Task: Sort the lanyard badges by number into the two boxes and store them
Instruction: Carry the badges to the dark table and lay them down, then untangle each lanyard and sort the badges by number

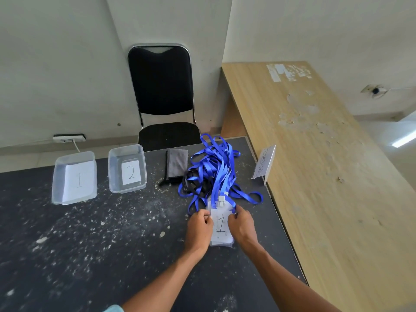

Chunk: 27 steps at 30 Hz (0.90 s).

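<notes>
A stack of clear badge holders (221, 228) lies on the dark table, the top one showing a paper marked 1. My left hand (199, 228) pinches the stack's left edge and my right hand (242, 225) pinches its right edge. Behind the badges sprawls a tangle of blue lanyards (213, 170), with a black lanyard (193, 183) mixed in. Two clear plastic boxes stand at the back left: the box with a sheet marked 1 (57, 176) and, to its right, the box with a sheet marked 2 (114, 167).
A folded grey cloth (176, 164) lies between box 2 and the lanyards. A small acrylic sign (263, 164) stands at the table's right edge, against a higher wooden counter (326, 154). A black chair (164, 100) sits behind the dusty table (90, 244).
</notes>
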{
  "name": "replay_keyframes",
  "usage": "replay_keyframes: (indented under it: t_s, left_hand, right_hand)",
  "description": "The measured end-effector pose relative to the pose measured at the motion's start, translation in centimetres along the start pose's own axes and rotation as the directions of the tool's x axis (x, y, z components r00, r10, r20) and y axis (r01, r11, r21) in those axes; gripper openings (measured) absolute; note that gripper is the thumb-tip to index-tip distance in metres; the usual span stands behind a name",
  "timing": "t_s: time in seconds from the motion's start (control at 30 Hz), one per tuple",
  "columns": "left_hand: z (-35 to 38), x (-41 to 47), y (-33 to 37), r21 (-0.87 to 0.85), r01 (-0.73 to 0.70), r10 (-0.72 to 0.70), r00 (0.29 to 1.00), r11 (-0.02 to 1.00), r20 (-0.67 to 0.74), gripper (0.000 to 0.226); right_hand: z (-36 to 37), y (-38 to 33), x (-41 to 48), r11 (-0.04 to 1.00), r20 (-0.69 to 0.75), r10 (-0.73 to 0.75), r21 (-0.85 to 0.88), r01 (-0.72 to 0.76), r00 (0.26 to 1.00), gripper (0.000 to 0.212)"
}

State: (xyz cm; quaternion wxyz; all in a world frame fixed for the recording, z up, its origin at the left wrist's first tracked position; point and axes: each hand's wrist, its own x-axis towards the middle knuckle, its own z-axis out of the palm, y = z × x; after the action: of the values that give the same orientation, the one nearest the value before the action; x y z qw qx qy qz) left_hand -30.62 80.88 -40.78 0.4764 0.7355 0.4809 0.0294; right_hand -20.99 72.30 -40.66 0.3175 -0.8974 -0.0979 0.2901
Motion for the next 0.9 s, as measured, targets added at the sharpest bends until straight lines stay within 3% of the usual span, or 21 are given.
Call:
replay_keyframes:
  t_s: [0.27, 0.37, 0.53, 0.73, 0.9]
  left_hand:
    - [-1.3, 0.2, 0.1, -0.194, 0.069, -0.063, 0.997, 0.979, 0.042, 0.014]
    - [-2.1, 0.8, -0.3, -0.386, 0.197, -0.141, 0.976, 0.901, 0.167, 0.006]
    - [-4.5, 1.3, -1.6, -0.564, 0.349, -0.144, 0.916, 0.749, 0.375, 0.009]
    - [-7.7, 2.6, -3.1, -0.67, 0.379, -0.216, 0.924, 0.639, 0.316, 0.007]
    - [-10.3, 4.1, -4.8, -0.67, 0.372, -0.273, 0.928, 0.643, 0.254, 0.008]
  right_hand:
    - [0.0, -1.1, -0.8, 1.0, -0.016, -0.016, 0.003, 0.016, 1.0, 0.037]
    - [-0.3, -1.3, -0.4, 1.0, -0.016, -0.021, 0.007, 0.021, 1.0, 0.041]
    - [-1.0, -3.0, 0.9, 0.994, 0.007, -0.021, -0.11, 0.022, 1.0, 0.036]
    - [0.2, -7.8, 2.8, 0.928, -0.034, -0.196, -0.33, 0.174, 0.98, 0.021]
    - [3.3, -11.6, 4.3, 0.804, 0.033, -0.424, -0.447, 0.392, 0.905, 0.02]
